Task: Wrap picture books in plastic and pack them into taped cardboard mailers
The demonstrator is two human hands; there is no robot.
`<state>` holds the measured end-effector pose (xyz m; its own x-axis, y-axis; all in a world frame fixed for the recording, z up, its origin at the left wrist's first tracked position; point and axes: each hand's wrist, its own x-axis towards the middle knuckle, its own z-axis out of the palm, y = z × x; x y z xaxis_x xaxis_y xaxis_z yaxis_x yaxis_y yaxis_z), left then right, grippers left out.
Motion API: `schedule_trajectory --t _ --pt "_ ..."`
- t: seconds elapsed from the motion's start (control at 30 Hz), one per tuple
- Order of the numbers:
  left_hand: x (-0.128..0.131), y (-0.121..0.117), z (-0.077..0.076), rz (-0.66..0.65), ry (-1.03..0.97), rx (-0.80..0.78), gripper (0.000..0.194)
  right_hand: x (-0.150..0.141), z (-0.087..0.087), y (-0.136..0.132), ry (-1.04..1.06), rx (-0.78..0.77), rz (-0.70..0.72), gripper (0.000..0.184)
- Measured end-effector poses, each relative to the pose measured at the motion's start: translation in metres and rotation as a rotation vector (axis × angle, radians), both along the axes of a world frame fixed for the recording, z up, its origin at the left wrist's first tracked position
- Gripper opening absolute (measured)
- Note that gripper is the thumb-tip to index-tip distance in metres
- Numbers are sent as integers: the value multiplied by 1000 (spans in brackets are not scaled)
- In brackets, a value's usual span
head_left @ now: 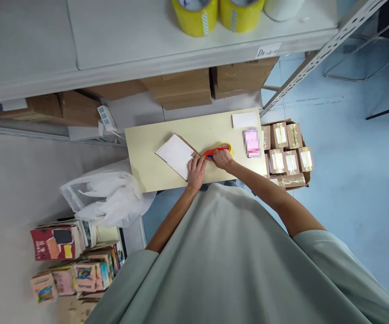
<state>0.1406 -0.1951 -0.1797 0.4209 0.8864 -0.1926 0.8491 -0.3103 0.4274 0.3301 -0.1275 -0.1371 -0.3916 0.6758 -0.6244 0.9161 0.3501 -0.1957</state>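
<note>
A flat white-faced cardboard package lies tilted on a small pale wooden table. My left hand rests on the package's near right corner, fingers stretched flat over it. My right hand is closed on a red tape dispenser holding a yellow tape roll, just right of the package's corner. A white label and a pink item lie on the table's right part.
An open carton of several taped small boxes stands right of the table. A white plastic bag lies left, with stacked colourful boxes below it. A shelf above carries yellow tape rolls; brown cartons sit beneath it.
</note>
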Motion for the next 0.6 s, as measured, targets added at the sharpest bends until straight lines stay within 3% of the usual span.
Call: schedule_trajectory --t 0.13,0.37,0.6 --pt "-17 8 4 -70 10 6 58 -14 16 -2 -67 21 -68 43" --pt "-48 13 9 -163 -26 48 54 -10 42 -13 -116 42 -171 48" --pt "-55 17 5 -182 -51 53 56 -69 33 -15 -173 12 -302 41"
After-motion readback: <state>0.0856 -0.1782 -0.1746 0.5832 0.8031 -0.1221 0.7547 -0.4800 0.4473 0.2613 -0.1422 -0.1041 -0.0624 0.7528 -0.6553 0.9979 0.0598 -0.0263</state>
